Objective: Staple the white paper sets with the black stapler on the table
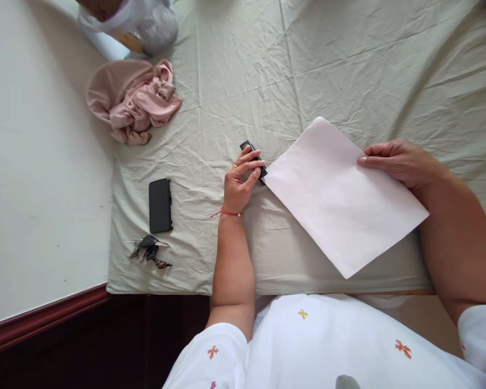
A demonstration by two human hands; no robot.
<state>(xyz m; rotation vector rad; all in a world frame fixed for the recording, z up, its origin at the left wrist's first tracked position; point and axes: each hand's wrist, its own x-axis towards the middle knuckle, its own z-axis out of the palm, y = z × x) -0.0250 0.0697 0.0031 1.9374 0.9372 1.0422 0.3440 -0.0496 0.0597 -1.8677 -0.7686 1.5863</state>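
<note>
Head view, read left to right. At far left I see pale floor beside the bed (pixel 227 81), which is covered in a wrinkled grey-green sheet. A plastic bag (pixel 146 24) sits at the top edge, with a bunched pink cloth (pixel 135 100) just below it. Lower down, a black phone (pixel 160 205) lies flat, and a bunch of keys (pixel 149 250) rests just below it, near the bed's front edge.

Left hand (pixel 241 181): fingers curled around a small black object (pixel 253 158), apparently a stapler, though it is too hidden for me to be certain. The grip is closed on it, with the thumb and forefinger across its top. The object lies at the left corner of the paper (pixel 340 197); I cannot tell whether the corner is inside its mouth.

The paper is a pale pink sheet, lying flat on the bed and turned diamond-wise, its lower corner reaching the bed's front edge.

Right hand (pixel 395 159): flat, fingers extended, fingertips pressing the sheet's upper right edge. It pins the sheet and holds nothing.

Judgement on technique: the soft bedding gives under pressure, so the right hand should keep the sheet taut and unmoving. The left should press straight down rather than at an angle, or the corner may creep or crumple.
</note>
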